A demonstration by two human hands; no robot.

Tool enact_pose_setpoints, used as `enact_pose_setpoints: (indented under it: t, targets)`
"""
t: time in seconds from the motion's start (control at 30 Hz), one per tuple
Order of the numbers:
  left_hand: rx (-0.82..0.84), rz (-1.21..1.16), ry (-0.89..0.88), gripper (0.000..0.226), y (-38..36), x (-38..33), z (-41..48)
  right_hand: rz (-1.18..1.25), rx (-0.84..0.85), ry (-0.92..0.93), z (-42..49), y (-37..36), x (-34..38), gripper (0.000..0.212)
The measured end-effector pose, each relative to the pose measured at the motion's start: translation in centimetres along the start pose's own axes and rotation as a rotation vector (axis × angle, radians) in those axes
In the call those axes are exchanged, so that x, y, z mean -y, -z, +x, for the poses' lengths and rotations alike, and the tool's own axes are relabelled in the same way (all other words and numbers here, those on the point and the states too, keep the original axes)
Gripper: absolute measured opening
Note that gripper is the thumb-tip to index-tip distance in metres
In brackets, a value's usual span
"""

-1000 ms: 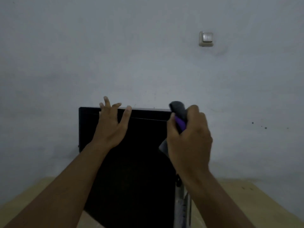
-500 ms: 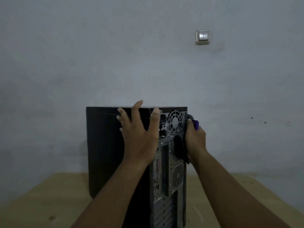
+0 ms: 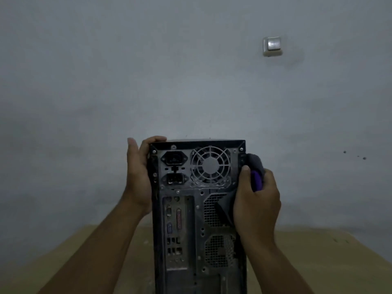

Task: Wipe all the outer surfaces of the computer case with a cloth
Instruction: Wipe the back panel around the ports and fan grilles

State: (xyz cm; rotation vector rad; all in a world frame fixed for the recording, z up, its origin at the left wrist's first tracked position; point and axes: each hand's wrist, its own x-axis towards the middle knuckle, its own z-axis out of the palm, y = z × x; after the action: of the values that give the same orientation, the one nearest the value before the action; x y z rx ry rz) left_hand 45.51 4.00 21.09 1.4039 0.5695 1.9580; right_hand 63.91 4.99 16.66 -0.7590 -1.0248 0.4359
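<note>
Your left fingers (image 3: 158, 139) curl over the top left corner of the computer case (image 3: 191, 230), and the palm of your left hand (image 3: 137, 175) lies against its left side, so that hand grips the case. Your right hand (image 3: 256, 209) is closed round a grey and purple cloth (image 3: 255, 163). The thumb lies on the near side of the cloth, while the other fingers are hidden behind it. The cloth is pressed to the upper right edge of the case, just beside the fan grille (image 3: 210, 164), and a dark fold of it hangs over the perforated vent below. The case stands upright on the wooden table (image 3: 318, 262) with its rear panel facing you. Two power sockets (image 3: 174, 159) sit left of the grille, and a column of ports (image 3: 174, 217) runs lower down. Behind it is a pale wall (image 3: 106, 81) with a light switch (image 3: 272, 46) high on the right.
</note>
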Motion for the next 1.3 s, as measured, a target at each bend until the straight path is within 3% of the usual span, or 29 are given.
enact_pose_setpoints:
  t: [0.07, 0.17, 0.33, 0.7, 0.77, 0.9, 1.13, 1.3]
  targets:
    - [0.029, -0.032, 0.024, 0.063, 0.3, 0.0, 0.5, 0.011, -0.008, 0.045, -1.2, -0.4, 0.1, 0.007]
    - [0.043, -0.011, 0.01, 0.055, 0.7, 0.2, 0.6, 0.065, -0.01, 0.083, -2.5, -1.4, -0.1, 0.022]
    - [-0.013, 0.131, -0.004, 0.049, 0.8, 0.0, 0.9, 0.016, -0.034, 0.326, -2.3, -2.1, -0.1, 0.035]
    - [-0.112, 0.314, -0.114, 0.041, 0.9, 0.5, 1.9, -0.527, -0.111, 0.742, -0.5, -4.0, -1.0, 0.062]
    - [-0.103, 0.31, -0.129, 0.044, 1.0, 0.7, 1.9, -0.575, -0.078, 0.803, -0.7, -4.5, -0.6, 0.064]
    - [-0.107, 0.359, -0.16, 0.052, 1.4, 0.5, 2.0, -0.564, 0.147, 0.96, -2.6, -7.8, 0.8, 0.064]
    - [-0.076, 0.472, -0.211, 0.045, 2.4, -0.1, 2.5, -0.635, 0.347, 1.101, -0.9, -4.9, 0.4, 0.053]
    - [-0.036, 0.377, -0.232, 0.038, 2.5, 0.4, 2.7, -0.571, 0.141, 0.939, -0.4, -2.3, -1.0, 0.059]
